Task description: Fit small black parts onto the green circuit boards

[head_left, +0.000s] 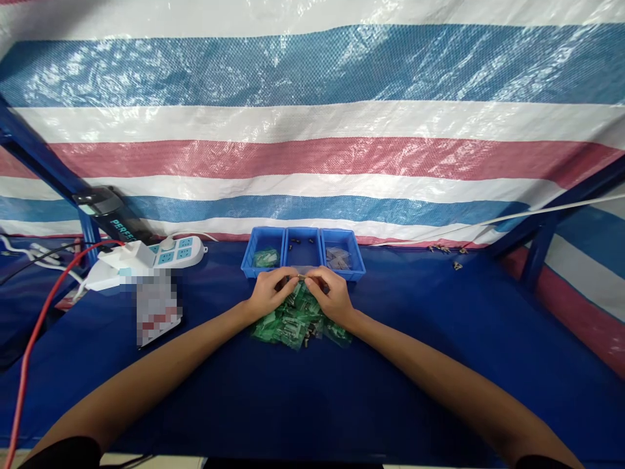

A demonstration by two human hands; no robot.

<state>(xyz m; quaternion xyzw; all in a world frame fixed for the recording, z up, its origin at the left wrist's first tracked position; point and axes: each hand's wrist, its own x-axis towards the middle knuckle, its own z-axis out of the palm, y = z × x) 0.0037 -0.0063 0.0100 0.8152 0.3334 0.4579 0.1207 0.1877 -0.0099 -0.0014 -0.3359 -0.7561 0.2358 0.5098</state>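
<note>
My left hand [271, 290] and my right hand [332, 294] meet above a pile of small green and clear plastic bags [288, 326]. Thumbs and fingers of both are closed, pinching a small clear plastic bag [303, 269] with a tiny metallic piece at its edge; its exact contents are too small to tell. Just beyond the hands stand three blue bins side by side. The left bin [247, 257] has green bags in it, the middle bin [303, 233] a few small dark parts, and the right bin [360, 257] clear bags. Small dark parts [307, 335] lie within the pile.
On the left are a white power strip [180, 253] with plugs, a red cable [36, 332], a black bottle [120, 215] and a blurred flat object [157, 309]. Small metal parts [457, 266] lie at the back right. Blue frame posts [540, 251] flank the blue table [415, 312].
</note>
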